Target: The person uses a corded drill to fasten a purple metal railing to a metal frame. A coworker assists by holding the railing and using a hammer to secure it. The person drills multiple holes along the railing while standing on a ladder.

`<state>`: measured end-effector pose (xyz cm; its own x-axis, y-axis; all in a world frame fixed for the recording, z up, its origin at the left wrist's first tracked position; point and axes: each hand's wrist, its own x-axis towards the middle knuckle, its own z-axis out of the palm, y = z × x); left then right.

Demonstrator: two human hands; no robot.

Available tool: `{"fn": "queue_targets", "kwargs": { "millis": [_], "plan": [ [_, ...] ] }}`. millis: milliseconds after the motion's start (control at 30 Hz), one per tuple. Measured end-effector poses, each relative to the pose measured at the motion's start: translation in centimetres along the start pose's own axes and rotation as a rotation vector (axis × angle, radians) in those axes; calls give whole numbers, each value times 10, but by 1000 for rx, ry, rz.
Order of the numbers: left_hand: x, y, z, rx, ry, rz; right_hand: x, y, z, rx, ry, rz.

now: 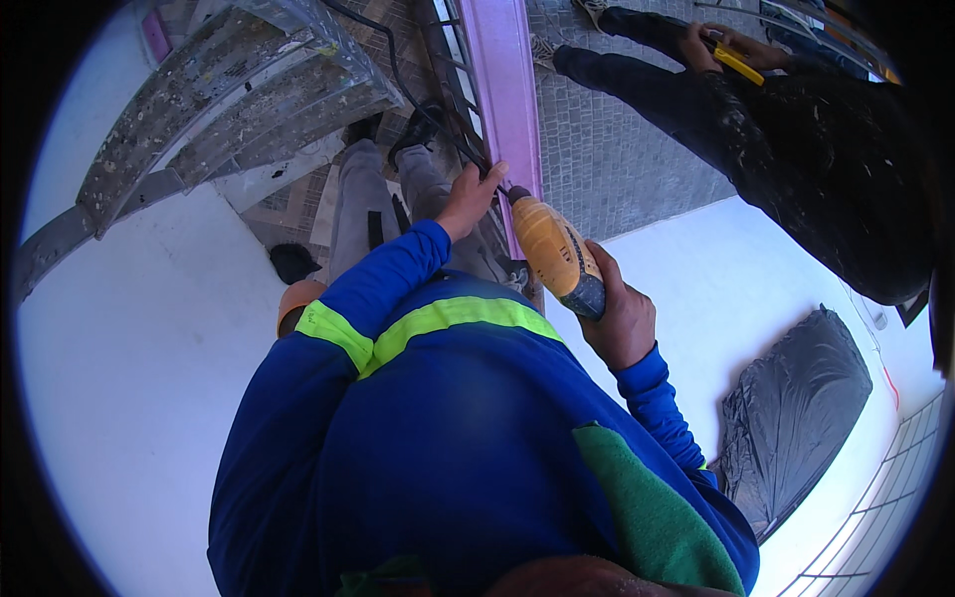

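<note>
Yellow drill (552, 249): mid-scene, nose at the pink beam (502, 90); whether the tip actually touches, cannot tell. Working across from the left:

Speckled grey steps (239, 109) at upper left, black bundle (293, 263) on the floor below. Black cable (392, 52) runs down toward the beam's left side; would want it drawn clear of the tool's nose before any trigger pull.

Left hand (466, 207) at the beam's left edge, fingertips just beside the drill's nose. Whether its fingers press the beam or pinch the cable, cannot tell. My judgement: brace farther along the beam, well away from the tip, in case it skids.

Right hand (625, 316) to the right of the drill, fingers clamped around its rear. Best practice here, I'd say: wrist in line with the body, tip square to the face, slow start, steady push, easing off near breakthrough.

Far right, co-worker (846, 169) in dark clothes holds a yellow tool (736, 64); worth minding. Dark plastic-wrapped bulk (796, 408) below, well apart from the work.
</note>
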<state>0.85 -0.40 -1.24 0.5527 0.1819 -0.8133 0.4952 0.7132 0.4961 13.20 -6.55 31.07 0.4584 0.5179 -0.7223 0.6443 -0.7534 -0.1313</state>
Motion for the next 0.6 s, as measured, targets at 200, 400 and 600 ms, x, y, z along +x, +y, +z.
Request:
{"fn": "queue_targets", "kwargs": {
  "millis": [200,400,600],
  "plan": [
    [-1,2,1,3,10,26,0,2,1,5,-8,16],
    [2,-4,0,35,19,22,2,6,1,4,-10,16],
    [2,-3,0,-13,5,8,1,6,1,-2,0,-3]
  ]
}}
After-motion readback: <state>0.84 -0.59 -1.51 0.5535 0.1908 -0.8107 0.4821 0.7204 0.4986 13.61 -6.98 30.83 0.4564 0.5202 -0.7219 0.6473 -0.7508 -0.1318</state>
